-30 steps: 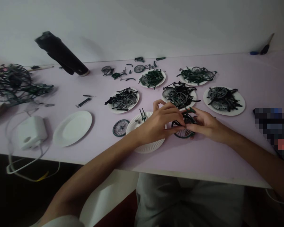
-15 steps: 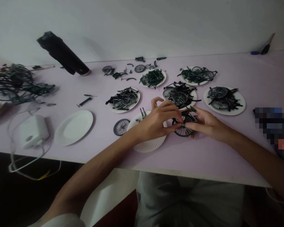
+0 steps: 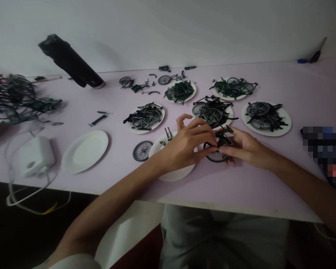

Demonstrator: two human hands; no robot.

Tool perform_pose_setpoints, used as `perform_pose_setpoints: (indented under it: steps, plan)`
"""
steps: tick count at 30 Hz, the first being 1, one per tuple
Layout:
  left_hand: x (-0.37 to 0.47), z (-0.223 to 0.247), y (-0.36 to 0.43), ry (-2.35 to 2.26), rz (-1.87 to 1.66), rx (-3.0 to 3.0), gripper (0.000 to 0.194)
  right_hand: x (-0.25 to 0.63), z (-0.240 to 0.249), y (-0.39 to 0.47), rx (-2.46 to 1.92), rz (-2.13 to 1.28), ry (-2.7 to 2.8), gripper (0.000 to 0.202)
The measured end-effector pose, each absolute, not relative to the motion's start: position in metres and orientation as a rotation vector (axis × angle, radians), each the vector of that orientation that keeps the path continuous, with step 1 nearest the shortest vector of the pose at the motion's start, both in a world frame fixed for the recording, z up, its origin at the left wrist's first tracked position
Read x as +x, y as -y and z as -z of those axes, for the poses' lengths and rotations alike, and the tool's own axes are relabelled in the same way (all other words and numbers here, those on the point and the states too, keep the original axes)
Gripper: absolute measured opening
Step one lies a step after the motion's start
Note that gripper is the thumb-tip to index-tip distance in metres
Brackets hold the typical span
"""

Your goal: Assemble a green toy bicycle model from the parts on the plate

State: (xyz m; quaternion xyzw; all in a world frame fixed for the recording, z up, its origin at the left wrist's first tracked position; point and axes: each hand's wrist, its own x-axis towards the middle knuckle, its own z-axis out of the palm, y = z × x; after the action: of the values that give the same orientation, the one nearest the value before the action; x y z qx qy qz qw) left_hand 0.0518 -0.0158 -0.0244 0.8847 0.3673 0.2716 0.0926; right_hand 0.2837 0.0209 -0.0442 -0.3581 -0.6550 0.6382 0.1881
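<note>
Close in front of me, a miniature bicycle wheel (image 3: 212, 157) with dark spokes stands between my hands, a green frame piece (image 3: 227, 129) at its top. My right hand (image 3: 250, 148) grips it from the right, thumb near the hub and fingers partly behind. From the left, my left hand (image 3: 187, 144) pinches at the hub with thumb and index finger, its other fingers curled above. Any small part between the fingertips is hidden. Under my left wrist is a white paper plate (image 3: 180, 175) with a few small dark parts. A loose spoked wheel (image 3: 142, 151) lies left of that plate.
Several plates of bike parts, such as a plate of dark wheels (image 3: 280, 129), stand behind my hands. Leftward are a bare plate (image 3: 85, 152), a white power adapter (image 3: 39, 157) with cables, assembled toy bicycles (image 3: 14, 97) and a black cylindrical object (image 3: 72, 61).
My hands keep their hold on the wheel, with only slight finger shifts at the hub. The view has moved a little, so things at the left appear slightly further left.
</note>
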Motion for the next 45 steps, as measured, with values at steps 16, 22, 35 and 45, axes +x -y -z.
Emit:
perform_pose_setpoints:
  steps: [16,22,35,45]
  plan:
    - [0.0545,0.0269,0.017,-1.061,-0.819,2.601,0.015,0.2844,0.0467,-0.0207,-1.015,-1.793,1.851,0.057]
    - [0.0581,0.0313,0.0168,-1.043,-0.881,2.609,0.009,0.2846,0.0477,-0.0219,-1.066,-1.754,1.863,0.06]
    - [0.0599,0.0306,0.0176,-1.002,-0.916,2.633,0.017,0.2844,0.0496,-0.0215,-1.047,-1.759,1.848,0.058]
    - [0.0564,0.032,0.0116,-0.923,-0.933,2.583,0.005,0.2845,0.0445,-0.0227,-0.994,-1.789,1.842,0.063]
